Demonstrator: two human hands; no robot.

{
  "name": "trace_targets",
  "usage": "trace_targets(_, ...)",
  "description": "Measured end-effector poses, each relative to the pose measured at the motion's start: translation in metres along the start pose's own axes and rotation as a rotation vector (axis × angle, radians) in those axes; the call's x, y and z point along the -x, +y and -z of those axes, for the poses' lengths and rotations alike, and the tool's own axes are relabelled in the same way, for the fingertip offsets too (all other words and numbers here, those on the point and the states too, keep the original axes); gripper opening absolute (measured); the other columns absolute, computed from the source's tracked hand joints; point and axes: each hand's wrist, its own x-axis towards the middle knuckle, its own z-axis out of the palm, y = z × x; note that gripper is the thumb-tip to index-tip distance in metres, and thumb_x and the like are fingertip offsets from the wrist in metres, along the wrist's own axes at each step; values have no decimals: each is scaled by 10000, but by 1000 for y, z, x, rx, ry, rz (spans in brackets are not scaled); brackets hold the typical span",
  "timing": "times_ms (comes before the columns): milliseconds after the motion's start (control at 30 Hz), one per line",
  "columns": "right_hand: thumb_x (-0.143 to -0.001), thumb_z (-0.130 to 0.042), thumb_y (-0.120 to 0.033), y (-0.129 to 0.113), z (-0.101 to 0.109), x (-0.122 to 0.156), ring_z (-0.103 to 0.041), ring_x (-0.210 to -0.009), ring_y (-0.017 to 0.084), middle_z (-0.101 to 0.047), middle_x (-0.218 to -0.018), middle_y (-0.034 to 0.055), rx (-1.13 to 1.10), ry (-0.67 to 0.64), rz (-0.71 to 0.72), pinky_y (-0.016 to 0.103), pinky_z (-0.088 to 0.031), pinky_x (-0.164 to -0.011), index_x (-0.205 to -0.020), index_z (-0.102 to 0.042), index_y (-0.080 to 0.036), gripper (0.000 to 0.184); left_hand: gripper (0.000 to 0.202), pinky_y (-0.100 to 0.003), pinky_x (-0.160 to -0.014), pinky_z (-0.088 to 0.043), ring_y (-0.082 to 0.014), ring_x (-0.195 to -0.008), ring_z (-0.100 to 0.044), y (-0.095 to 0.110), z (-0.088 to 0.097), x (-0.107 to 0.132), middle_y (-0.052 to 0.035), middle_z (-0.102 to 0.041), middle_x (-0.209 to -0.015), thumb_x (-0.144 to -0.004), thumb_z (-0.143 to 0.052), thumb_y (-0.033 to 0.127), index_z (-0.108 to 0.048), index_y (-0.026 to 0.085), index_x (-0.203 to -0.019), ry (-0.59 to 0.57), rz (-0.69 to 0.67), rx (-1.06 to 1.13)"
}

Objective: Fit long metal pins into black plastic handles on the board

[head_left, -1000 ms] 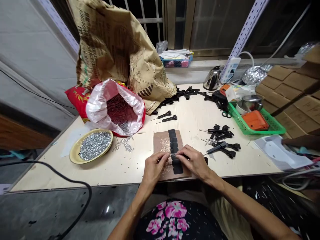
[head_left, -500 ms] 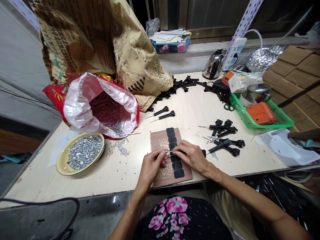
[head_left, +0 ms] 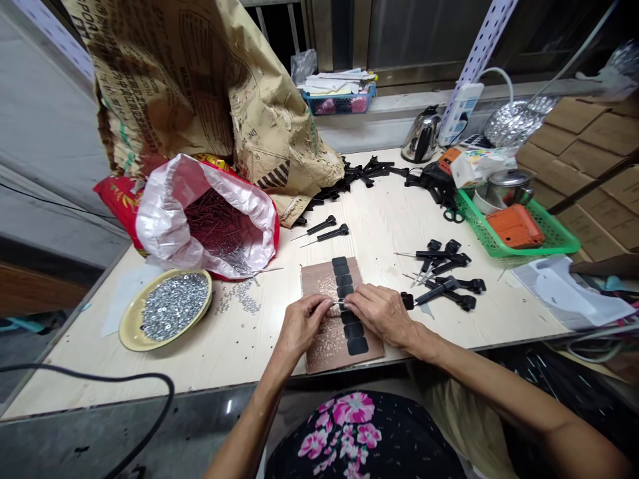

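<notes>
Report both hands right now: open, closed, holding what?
Left hand: closed, fingertips pinching a thin metal pin.
Right hand: closed on the same pin's other end, which its fingers mostly hide.

Under the left hand [head_left: 301, 324] and right hand [head_left: 382, 314] lies a brown speckled board [head_left: 317, 279] with a row of black rectangular pads [head_left: 353, 329]; nearer the body, black cloth with pink flowers [head_left: 354, 429]; right of them, a green plastic basket [head_left: 554, 243]

Thin steel pin [head_left: 338, 303], level, above black pads [head_left: 357, 345] on brown board [head_left: 315, 279].
</notes>
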Motion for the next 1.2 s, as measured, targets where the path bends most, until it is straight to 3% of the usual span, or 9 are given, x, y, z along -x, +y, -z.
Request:
trace_targets(200, -959, -423, -279, 1, -1, -4, -585, -787, 124, -621, -848, 26, -188, -52, -58, 226, -411, -693, -946, -606, -197, 201, 291, -241, -560, -451, -141, -554, -561, 3, 4, 2, -29, -648, -674, -818, -546, 405, -716, 169, -820, 49, -4, 9)
trace_targets(367, -941, -464, -293, 6, -3, -4, -606, -833, 129, -642, -916, 22, -352, -59, -104, 227, -439, -713, -993, -605, -216, 169, 222, -266, -661, -487, -176, -671, -625, 6, 5, 2, -42, -714, -792, -803, -583, 368, -743, 219, -841, 88, -39, -35)
trace_targets(533, -941, -462, -305, 10, -1, -5, -604, -820, 126, -631, -913, 23, -339, -89, -116, 222, -445, -715, -970, -625, -219, 186, 209, -274, -738, -479, -195, -787, -653, 7, 2, 0, -42, -724, -837, -821, -572, 345, -743, 226, -833, 71, -82, -80)
trace_targets(767, -937, -472, -320, 13, 1, -8, -598, -816, 122, -623, -928, 17, -366, -44, -164, 216, -452, -712, -976, -621, -225, 181, 324, -293, -780, -479, -201, -839, -647, 10, 3, -1, -59, -706, -895, -876, -483, 395, -726, 193, -946, 33, -24, -90)
trace_targets(867, -939, -468, -319, 19, 1, -6, -594, -816, 121, -620, -933, 19, -343, -39, -170, 215, -446, -696, -982, -624, -221, 189, 369, -320, -820, -481, -205, -894, -633, 9, 1, 0, -75, -687, -939, -903, -428, 398, -694, 179, -1033, 112, -55, -155)
trace_targets(1000, -941, -464, -329, 37, -2, -6, -582, -794, 117, -603, -937, 21, -246, -58, -184, 216, -419, -639, -982, -635, -224, 205, 412, -428, -984, -409, -254, -1180, -501, -3, -18, 6, -128, -586, -1228, -928, -379, 365, -560, 165, -1240, 276, -168, -419)
trace_targets(1100, -943, -462, -334, 53, -7, -9, -574, -791, 117, -596, -911, 18, -174, -95, -160, 217, -394, -622, -955, -642, -220, 213, 489, -527, -1056, -311, -324, -1377, -228, -23, -38, 10, -176, -377, -1442, -924, -389, 363, -439, 102, -1334, 260, -262, -639)
trace_targets(1200, -946, -454, -344, 64, -11, -14, -564, -794, 118, -593, -880, 18, -137, -114, -118, 218, -376, -624, -916, -646, -208, 237, 507, -564, -1043, -310, -343, -1384, -191, -44, -48, 10, -205, -351, -1449, -933, -364, 356, -395, 76, -1354, 229, -265, -794)
